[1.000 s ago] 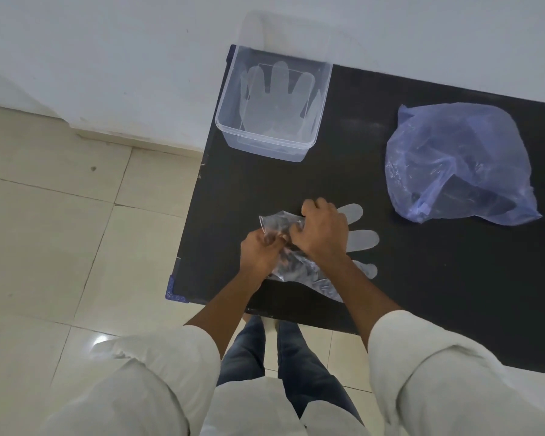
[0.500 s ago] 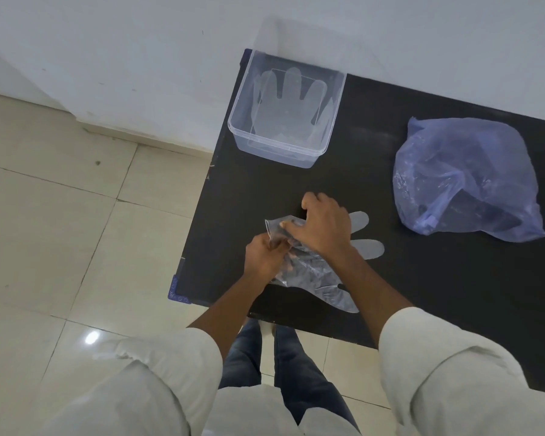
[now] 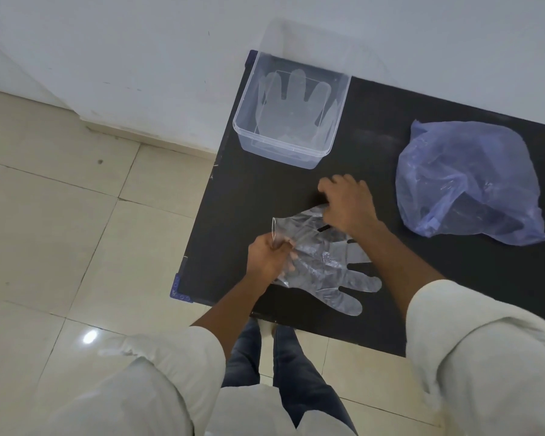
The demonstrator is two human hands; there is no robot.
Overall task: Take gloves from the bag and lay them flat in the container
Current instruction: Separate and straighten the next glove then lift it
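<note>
A clear plastic glove lies spread on the black table, fingers pointing right. My left hand pinches its cuff at the left edge. My right hand grips the glove's upper edge, pulling it apart from my left. A clear container stands at the table's far left corner with a glove lying flat inside it. The blue plastic bag sits crumpled at the right, away from both hands.
The table's left edge and blue corner guard are close to my left hand. A tiled floor lies to the left and a white wall runs behind the table.
The crumpled glove has been stretched open on the table. My right hand moved up and right along the glove; my left hand kept hold of the cuff.
</note>
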